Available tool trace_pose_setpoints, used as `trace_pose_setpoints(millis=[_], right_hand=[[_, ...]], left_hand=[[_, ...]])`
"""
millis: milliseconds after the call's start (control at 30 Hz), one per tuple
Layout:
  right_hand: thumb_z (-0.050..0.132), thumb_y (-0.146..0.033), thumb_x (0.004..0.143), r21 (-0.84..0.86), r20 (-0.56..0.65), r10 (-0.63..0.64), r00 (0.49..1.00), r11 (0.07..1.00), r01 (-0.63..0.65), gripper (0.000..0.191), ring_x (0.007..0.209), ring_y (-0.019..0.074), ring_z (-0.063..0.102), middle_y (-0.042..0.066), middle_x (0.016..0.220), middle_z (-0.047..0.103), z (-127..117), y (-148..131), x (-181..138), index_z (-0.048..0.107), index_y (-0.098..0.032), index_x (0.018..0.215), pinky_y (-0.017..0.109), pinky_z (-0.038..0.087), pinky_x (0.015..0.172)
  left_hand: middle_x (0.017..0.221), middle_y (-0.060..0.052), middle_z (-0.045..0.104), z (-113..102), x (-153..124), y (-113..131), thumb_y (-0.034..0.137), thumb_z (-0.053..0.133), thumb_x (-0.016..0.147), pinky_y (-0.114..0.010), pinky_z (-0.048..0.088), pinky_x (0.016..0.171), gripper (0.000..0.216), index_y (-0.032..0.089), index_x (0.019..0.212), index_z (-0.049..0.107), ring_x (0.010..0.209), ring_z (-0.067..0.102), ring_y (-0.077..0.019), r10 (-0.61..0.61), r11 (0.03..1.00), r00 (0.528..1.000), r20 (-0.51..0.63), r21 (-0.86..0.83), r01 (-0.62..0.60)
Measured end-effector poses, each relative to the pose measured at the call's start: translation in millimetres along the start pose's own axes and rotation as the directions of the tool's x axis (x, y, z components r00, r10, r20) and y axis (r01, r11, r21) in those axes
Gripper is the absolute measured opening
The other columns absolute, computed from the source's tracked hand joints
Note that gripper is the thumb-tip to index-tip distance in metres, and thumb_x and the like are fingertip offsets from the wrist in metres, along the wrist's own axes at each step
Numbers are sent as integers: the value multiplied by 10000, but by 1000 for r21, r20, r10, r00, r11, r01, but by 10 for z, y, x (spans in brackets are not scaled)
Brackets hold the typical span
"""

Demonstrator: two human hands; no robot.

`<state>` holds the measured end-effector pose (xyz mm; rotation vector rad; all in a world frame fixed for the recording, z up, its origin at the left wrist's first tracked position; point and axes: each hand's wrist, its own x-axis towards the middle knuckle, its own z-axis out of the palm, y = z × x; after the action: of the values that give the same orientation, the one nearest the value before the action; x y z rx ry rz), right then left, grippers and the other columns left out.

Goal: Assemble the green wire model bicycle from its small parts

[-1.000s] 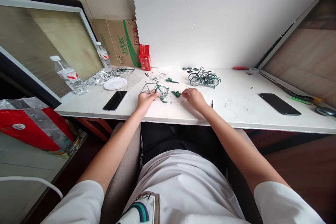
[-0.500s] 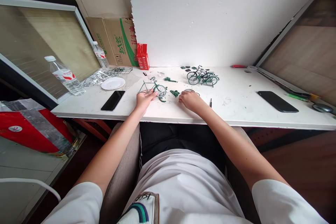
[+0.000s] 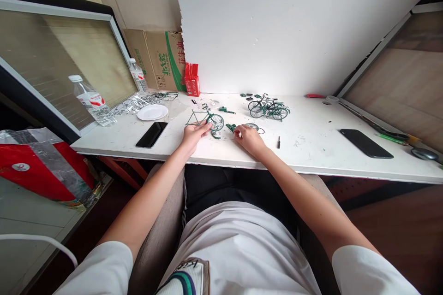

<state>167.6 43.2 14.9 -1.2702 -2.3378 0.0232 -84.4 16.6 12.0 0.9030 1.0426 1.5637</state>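
Observation:
On the white table point(image 3: 311, 147) lies a half-built green model bicycle point(image 3: 206, 118) with one wheel fitted. My left hand point(image 3: 193, 134) rests against its frame, fingers curled on the lower tube. My right hand point(image 3: 248, 137) is closed in a pinch over a small pale part I cannot name, beside a loose green piece point(image 3: 231, 126) and a loose wheel point(image 3: 252, 126). Finished green model bicycles point(image 3: 269, 108) stand further back.
A black phone point(image 3: 151, 134), a white plate point(image 3: 152, 112), empty part frames point(image 3: 145, 99) and two water bottles point(image 3: 92, 101) lie left. A red carton point(image 3: 192, 79) and cardboard box point(image 3: 162, 60) stand at the wall. Another phone point(image 3: 366, 143), a small screwdriver point(image 3: 278, 142) and tools lie right.
My right hand has slid left toward the green piece, uncovering the loose wheel behind it. My left hand stays on the bicycle frame. The camera has shifted slightly.

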Motion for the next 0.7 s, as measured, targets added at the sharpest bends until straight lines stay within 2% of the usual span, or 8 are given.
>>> trace_pose_setpoints(millis=[133,200,400,567,700], right_hand=[[542,-90,947,141,-104,-48,993,988,62,393,906,237,671,103,1047,717,34,53,-2,672,-160,1311,332,516,818],[521,-136,984,170,-148,-70,986,981,95,406,942,241,672,110,1072,693,42,77,-5,680,-183,1355,345,537,843],[559,-270,1024,297,-156,-55,986,950,100,281,924,241,708,118,1068,741,47,65,-14,783,-196,1177,376,584,846],[513,-341,1077,330,-257,-38,966,936,125,323,967,251,731,111,1073,777,-24,-23,-36,802,-233,1173,390,588,875],[562,-423,1065,331,-283,-34,959,935,130,320,988,268,734,125,1106,773,-69,-59,-54,819,-252,1152,406,600,844]], left_hand=[[1091,-150,806,112,-89,-31,374,1015,604,-277,540,738,523,114,1003,801,905,743,-198,-4,1000,998,55,21,3],[1059,-146,810,146,-117,-71,375,1014,606,-290,541,736,518,115,999,799,906,744,-213,-7,999,999,51,33,5],[1022,-130,806,153,-115,-145,361,1022,589,-328,567,780,540,121,1014,790,926,749,-231,15,999,1000,11,48,-15],[1062,-142,808,162,-110,-160,377,1020,579,-328,576,771,538,117,992,792,895,738,-216,26,998,1000,3,61,-26],[1073,-140,809,182,-133,-152,375,1015,583,-337,579,778,529,118,989,794,887,736,-216,36,997,999,8,75,-36]])
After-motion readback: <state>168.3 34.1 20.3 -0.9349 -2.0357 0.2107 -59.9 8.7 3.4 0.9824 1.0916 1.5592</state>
